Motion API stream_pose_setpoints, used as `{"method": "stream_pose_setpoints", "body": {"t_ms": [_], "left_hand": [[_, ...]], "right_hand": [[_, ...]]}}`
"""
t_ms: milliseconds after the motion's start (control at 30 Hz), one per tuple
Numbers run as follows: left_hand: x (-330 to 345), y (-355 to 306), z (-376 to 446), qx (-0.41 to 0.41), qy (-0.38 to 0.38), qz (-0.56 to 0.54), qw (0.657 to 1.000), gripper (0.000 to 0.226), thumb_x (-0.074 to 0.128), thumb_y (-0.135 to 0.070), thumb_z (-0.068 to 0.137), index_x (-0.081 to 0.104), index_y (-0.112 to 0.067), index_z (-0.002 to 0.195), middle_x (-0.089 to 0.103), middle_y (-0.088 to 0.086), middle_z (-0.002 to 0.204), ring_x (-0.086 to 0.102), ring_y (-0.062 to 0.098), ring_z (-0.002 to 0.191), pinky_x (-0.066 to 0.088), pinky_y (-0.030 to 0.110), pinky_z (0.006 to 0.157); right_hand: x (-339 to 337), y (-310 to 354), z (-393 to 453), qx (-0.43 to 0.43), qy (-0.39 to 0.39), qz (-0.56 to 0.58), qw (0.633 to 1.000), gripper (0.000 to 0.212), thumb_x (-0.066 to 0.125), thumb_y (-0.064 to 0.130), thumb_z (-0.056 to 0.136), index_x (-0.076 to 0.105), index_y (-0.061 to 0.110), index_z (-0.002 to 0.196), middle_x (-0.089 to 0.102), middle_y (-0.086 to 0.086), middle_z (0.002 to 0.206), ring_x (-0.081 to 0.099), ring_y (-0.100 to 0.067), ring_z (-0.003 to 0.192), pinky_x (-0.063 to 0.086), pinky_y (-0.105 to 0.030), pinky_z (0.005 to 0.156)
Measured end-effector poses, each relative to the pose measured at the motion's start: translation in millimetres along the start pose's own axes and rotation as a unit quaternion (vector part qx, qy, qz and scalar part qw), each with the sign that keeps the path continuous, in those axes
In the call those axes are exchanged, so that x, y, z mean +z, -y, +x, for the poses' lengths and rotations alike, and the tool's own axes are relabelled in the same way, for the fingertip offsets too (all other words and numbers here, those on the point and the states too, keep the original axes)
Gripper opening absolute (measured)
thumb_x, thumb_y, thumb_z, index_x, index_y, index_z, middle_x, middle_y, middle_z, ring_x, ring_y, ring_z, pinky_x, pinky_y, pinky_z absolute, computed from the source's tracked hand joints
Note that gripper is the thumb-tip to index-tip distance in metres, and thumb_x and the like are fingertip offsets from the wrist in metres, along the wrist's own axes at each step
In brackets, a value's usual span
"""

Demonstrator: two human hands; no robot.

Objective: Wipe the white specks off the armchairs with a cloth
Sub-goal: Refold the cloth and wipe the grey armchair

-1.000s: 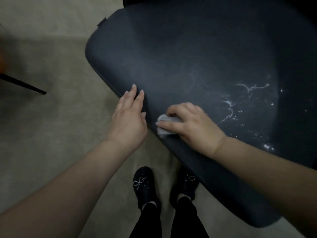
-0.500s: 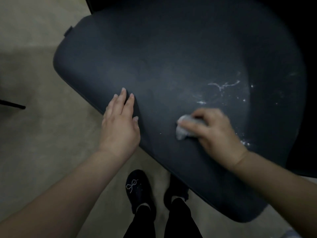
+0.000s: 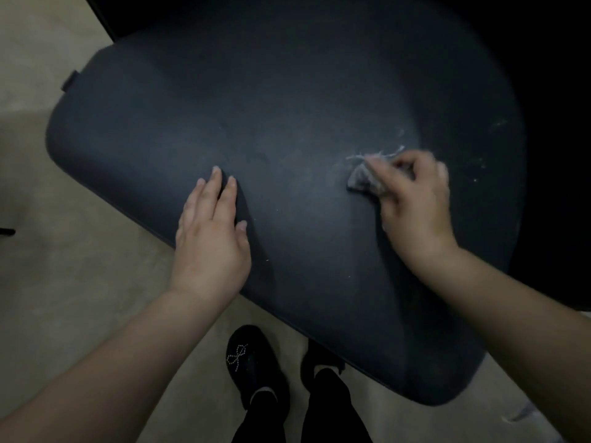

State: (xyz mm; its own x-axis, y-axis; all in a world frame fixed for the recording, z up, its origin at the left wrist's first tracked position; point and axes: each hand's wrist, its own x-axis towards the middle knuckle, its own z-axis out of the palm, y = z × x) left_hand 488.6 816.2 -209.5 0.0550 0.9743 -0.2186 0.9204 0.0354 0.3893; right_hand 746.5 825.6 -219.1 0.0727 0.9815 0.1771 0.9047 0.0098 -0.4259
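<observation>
Pressing a small crumpled grey cloth (image 3: 363, 180) against the dark navy padded armchair seat (image 3: 287, 129), the right hand (image 3: 415, 203) has its fingers curled round the wad, blurred by motion. The thin white streak (image 3: 375, 155) lies just beyond the cloth's far edge, running roughly left to right, and the scattered white specks (image 3: 479, 164) sit further right, past the knuckles, toward the seat's shadowed side. So the remaining marks lie away from the body and to the right of the grip, clearly nearer this hand. The left hand (image 3: 212, 238) rests flat, fingers straight, near the seat's front edge, well apart from the marks. No brand, label or writing can be read.
</observation>
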Motion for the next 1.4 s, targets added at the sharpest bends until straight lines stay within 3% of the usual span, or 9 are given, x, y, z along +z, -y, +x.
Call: {"method": "stream_pose_setpoints", "body": {"t_ms": [67, 233, 500, 633, 700, 900, 1167, 1333, 1400], "left_hand": [[0.5, 0.3, 0.2, -0.002, 0.001, 0.0, 1.0, 0.059, 0.05, -0.015, 0.094, 0.029, -0.012, 0.149, 0.017, 0.003, 0.159, 0.012, 0.025, 0.146, 0.014, 0.041, 0.118], [-1.7, -1.4, 3.9, 0.001, -0.001, 0.003, 1.0, 0.057, 0.05, -0.015, 0.094, 0.031, -0.011, 0.148, 0.018, 0.004, 0.159, 0.013, 0.025, 0.145, 0.014, 0.042, 0.118], [-5.8, -16.9, 24.2, 0.023, 0.012, -0.002, 1.0, 0.056, 0.047, -0.019, 0.097, 0.029, -0.014, 0.149, 0.014, 0.002, 0.16, 0.008, 0.023, 0.147, 0.01, 0.039, 0.12], [-5.2, -19.5, 28.0, 0.015, 0.016, 0.001, 1.0, 0.056, 0.046, -0.02, 0.097, 0.028, -0.015, 0.15, 0.014, 0.0, 0.16, 0.007, 0.021, 0.147, 0.011, 0.04, 0.119], [-5.2, -18.9, 27.6, 0.013, 0.018, -0.004, 1.0, 0.056, 0.047, -0.019, 0.096, 0.029, -0.016, 0.149, 0.014, -0.001, 0.16, 0.008, 0.021, 0.146, 0.014, 0.043, 0.117], [-2.6, -14.3, 28.8, 0.029, 0.017, 0.0, 0.999, 0.056, 0.048, -0.017, 0.095, 0.03, -0.014, 0.149, 0.018, 0.001, 0.159, 0.011, 0.024, 0.146, 0.017, 0.044, 0.117], [-2.0, -12.9, 29.6, 0.028, 0.018, 0.001, 0.999, 0.057, 0.048, -0.016, 0.094, 0.031, -0.014, 0.149, 0.019, 0.002, 0.159, 0.013, 0.024, 0.145, 0.019, 0.044, 0.117], [-1.5, -11.2, 30.3, 0.039, 0.015, 0.002, 0.999, 0.057, 0.05, -0.015, 0.094, 0.032, -0.013, 0.148, 0.02, 0.002, 0.158, 0.014, 0.024, 0.145, 0.019, 0.043, 0.117], [0.1, -11.9, 30.2, 0.035, 0.008, 0.0, 0.999, 0.057, 0.05, -0.015, 0.094, 0.032, -0.013, 0.148, 0.021, 0.003, 0.158, 0.015, 0.024, 0.145, 0.018, 0.042, 0.117]], "right_hand": [[10.5, 17.2, 14.6, 0.055, -0.017, 0.006, 0.998, 0.042, 0.058, 0.003, 0.084, 0.068, 0.021, 0.12, 0.055, -0.02, 0.111, 0.048, -0.041, 0.095, 0.044, -0.049, 0.084], [10.1, 36.2, -26.1, -0.101, 0.063, 0.024, 0.993, 0.041, 0.06, 0.009, 0.083, 0.067, 0.023, 0.121, 0.06, -0.014, 0.107, 0.052, -0.037, 0.091, 0.044, -0.04, 0.079], [10.1, 10.4, 44.8, 0.117, -0.037, -0.002, 0.992, 0.046, 0.053, 0.005, 0.085, 0.063, 0.026, 0.126, 0.05, -0.016, 0.116, 0.045, -0.037, 0.102, 0.041, -0.045, 0.09], [17.3, 39.4, 9.6, -0.072, 0.049, 0.037, 0.995, 0.041, 0.063, 0.007, 0.082, 0.067, 0.022, 0.12, 0.059, -0.017, 0.107, 0.053, -0.04, 0.091, 0.045, -0.041, 0.078], [4.2, 21.0, -0.6, -0.102, 0.06, 0.024, 0.993, 0.042, 0.066, 0.005, 0.08, 0.068, 0.02, 0.119, 0.061, -0.018, 0.104, 0.054, -0.04, 0.087, 0.047, -0.042, 0.076], [-2.0, -30.1, 67.7, 0.168, -0.056, -0.013, 0.984, 0.044, 0.054, 0.009, 0.09, 0.058, 0.027, 0.13, 0.046, -0.016, 0.12, 0.042, -0.036, 0.108, 0.033, -0.034, 0.099], [8.2, 25.7, 17.1, -0.122, 0.088, 0.025, 0.988, 0.039, 0.058, 0.013, 0.084, 0.067, 0.022, 0.121, 0.06, -0.017, 0.105, 0.054, -0.039, 0.089, 0.046, -0.041, 0.076], [0.0, -13.5, 69.4, 0.129, -0.012, 0.003, 0.992, 0.049, 0.056, 0.001, 0.083, 0.062, 0.022, 0.127, 0.049, -0.02, 0.114, 0.045, -0.04, 0.102, 0.041, -0.05, 0.092], [6.3, -1.3, 73.4, 0.136, -0.009, 0.012, 0.991, 0.049, 0.057, 0.003, 0.084, 0.061, 0.023, 0.128, 0.048, -0.019, 0.114, 0.045, -0.038, 0.102, 0.04, -0.047, 0.093]]}}
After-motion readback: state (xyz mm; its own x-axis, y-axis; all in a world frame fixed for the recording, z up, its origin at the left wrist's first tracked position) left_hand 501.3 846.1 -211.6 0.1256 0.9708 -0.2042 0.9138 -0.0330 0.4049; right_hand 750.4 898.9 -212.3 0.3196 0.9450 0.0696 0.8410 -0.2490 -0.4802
